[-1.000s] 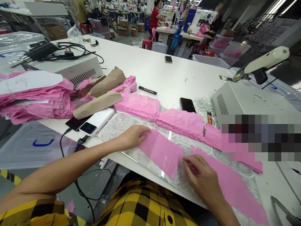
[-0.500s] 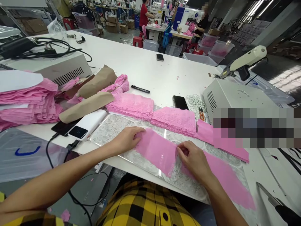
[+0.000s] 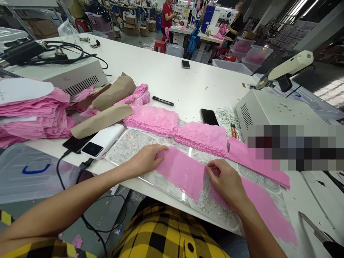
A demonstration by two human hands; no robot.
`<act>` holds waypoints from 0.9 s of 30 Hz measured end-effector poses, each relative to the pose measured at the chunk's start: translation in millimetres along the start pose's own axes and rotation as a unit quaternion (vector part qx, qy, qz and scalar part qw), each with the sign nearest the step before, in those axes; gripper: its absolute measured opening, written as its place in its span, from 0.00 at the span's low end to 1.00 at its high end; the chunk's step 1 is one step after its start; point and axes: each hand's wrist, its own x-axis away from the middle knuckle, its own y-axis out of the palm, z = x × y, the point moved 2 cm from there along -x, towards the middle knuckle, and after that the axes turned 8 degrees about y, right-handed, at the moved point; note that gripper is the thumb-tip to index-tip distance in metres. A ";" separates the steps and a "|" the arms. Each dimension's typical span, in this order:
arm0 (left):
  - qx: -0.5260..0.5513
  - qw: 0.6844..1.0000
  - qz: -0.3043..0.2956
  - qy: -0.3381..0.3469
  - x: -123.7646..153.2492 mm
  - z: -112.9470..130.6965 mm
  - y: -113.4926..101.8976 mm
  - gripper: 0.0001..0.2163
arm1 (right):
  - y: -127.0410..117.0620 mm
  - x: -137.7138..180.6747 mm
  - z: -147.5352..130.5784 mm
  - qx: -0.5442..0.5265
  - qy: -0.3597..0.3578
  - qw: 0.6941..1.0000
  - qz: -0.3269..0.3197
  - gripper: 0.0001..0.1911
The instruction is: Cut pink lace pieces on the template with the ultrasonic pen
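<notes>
A thin pink fabric piece [image 3: 182, 170] lies flat on the grey marbled board [image 3: 129, 143] in front of me. My left hand [image 3: 147, 158] pinches its upper left corner between thumb and fingers. At its upper right corner, my right hand [image 3: 223, 179] closes thumb and forefinger on the edge. A second pink piece [image 3: 268, 209] lies to the right, partly under my right forearm. Just beyond the board's middle are two stacks of pink lace pieces, one on the left [image 3: 152, 120] and one on the right [image 3: 202, 138]. A folded pink fabric stack [image 3: 258, 163] continues rightward.
Scissors [image 3: 317, 229] lie at the right edge. A white power bank [image 3: 103, 141], brown paper patterns [image 3: 102, 121] and a pile of pink fabric [image 3: 34, 114] are at left. Behind the stacks are a marker [image 3: 163, 101], a phone [image 3: 209, 116], orange snips [image 3: 233, 131] and a grey machine box [image 3: 279, 111].
The whole view has shifted slightly, so things appear a little further right. Both hands keep their places at the fabric's corners, and the fabric lies as before.
</notes>
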 end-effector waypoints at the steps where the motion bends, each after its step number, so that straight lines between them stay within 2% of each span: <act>1: 0.002 1.000 -0.002 -0.003 0.7 1.1 -0.2 0.19 | -0.9 3.9 -2.3 0.000 -0.015 1.000 0.017 0.11; 5: 0.000 1.000 -0.009 0.005 2.8 5.0 -0.4 0.19 | 2.5 24.1 -14.1 -0.008 -0.143 0.988 0.054 0.09; 7: -0.036 0.999 -0.015 0.013 3.8 4.0 -1.8 0.20 | 8.1 32.2 -17.4 0.002 -0.197 0.978 0.063 0.09; 10: -0.119 0.993 -0.012 -0.009 7.1 -0.9 -8.5 0.23 | 15.9 36.6 -16.5 0.011 -0.228 0.970 0.078 0.10; 13: -0.166 0.986 0.013 -0.024 12.1 -2.5 -15.1 0.24 | 19.3 35.4 -13.4 0.001 -0.230 0.970 0.082 0.10; 15: -0.184 0.982 0.002 0.031 15.1 0.4 -13.6 0.24 | 19.1 34.4 -12.9 -0.003 -0.224 0.971 0.077 0.09; 18: -0.219 0.963 -0.041 0.150 21.2 1.6 -4.7 0.23 | 16.0 34.5 -14.8 -0.009 -0.205 0.977 0.066 0.09; 19: -0.233 0.958 -0.044 0.165 23.6 -1.4 -2.8 0.22 | 14.8 34.9 -15.7 -0.012 -0.194 0.979 0.062 0.09; 22: -0.272 0.950 0.005 0.151 28.3 -18.7 -6.9 0.21 | 12.9 35.5 -18.9 -0.011 -0.168 0.984 0.049 0.10; 24: -0.300 0.944 0.061 0.125 27.7 -30.0 -16.1 0.15 | 13.1 35.0 -21.3 -0.006 -0.154 0.987 0.042 0.10; 27: -0.324 0.931 0.104 0.130 20.9 -26.9 -24.3 0.12 | 10.1 33.9 -23.3 -0.009 -0.139 0.989 0.044 0.10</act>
